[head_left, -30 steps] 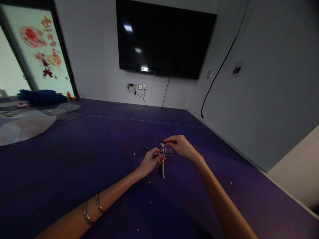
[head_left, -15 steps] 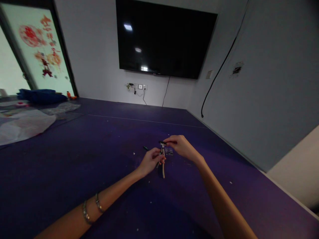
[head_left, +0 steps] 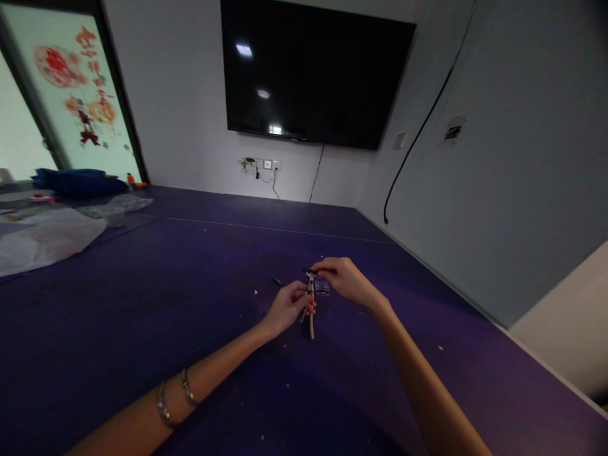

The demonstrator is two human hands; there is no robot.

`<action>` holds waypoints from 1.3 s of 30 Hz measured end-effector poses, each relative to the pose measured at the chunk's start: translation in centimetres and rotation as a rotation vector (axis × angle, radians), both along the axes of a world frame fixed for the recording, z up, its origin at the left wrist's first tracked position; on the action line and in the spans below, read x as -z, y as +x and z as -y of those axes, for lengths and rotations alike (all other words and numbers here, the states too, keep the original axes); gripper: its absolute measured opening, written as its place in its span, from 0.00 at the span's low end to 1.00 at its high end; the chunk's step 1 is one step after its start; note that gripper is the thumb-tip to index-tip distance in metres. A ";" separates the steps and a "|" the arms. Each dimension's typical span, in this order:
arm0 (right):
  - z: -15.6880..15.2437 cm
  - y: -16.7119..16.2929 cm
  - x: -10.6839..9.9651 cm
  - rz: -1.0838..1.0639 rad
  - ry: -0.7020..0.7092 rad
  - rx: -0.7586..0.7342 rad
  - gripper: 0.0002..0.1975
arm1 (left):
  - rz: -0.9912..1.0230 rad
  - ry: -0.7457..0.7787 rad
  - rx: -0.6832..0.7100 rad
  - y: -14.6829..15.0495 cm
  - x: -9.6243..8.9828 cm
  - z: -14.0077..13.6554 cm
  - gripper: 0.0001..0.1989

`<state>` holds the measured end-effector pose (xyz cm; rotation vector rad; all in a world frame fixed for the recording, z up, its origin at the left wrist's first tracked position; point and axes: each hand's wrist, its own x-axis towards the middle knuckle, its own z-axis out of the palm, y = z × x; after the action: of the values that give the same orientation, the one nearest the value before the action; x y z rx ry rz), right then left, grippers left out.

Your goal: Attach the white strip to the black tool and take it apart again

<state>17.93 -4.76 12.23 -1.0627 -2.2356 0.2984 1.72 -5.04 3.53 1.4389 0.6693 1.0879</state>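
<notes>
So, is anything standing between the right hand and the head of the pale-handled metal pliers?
Only the small, dark, slim piece that the right hand pinches at the head of the pliers; nothing else visible intervenes. The left hand grips lower down, and the small, flat, patterned rectangle lies to the right.

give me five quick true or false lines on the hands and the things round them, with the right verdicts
1. The left hand holds a plier-like tool. True.
2. The right hand lies flat and apart from the tool. False: it pinches a small dark piece at the tool's head.
3. A black screen hangs on the wall beyond the purple surface. True.
4. Both bracelets are on the right arm. False: the bracelets are on the left arm.
5. A small patterned piece lies on the purple surface, to the right of the tool. True.
</notes>
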 end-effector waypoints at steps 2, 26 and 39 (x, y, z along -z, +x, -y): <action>0.1 -0.1 -0.1 0.009 0.001 -0.008 0.13 | 0.003 0.007 0.000 0.0 0.0 0.0 0.12; 0.4 -0.1 -0.5 0.055 0.024 -0.040 0.13 | 0.043 0.005 -0.024 0.3 -0.1 0.8 0.13; 0.4 -0.2 -0.5 0.052 0.015 -0.029 0.13 | 0.046 -0.008 -0.036 0.3 0.0 0.4 0.14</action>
<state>17.73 -5.13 12.71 -1.0424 -2.2972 0.2687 2.02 -5.43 3.53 1.3959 0.6681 1.1416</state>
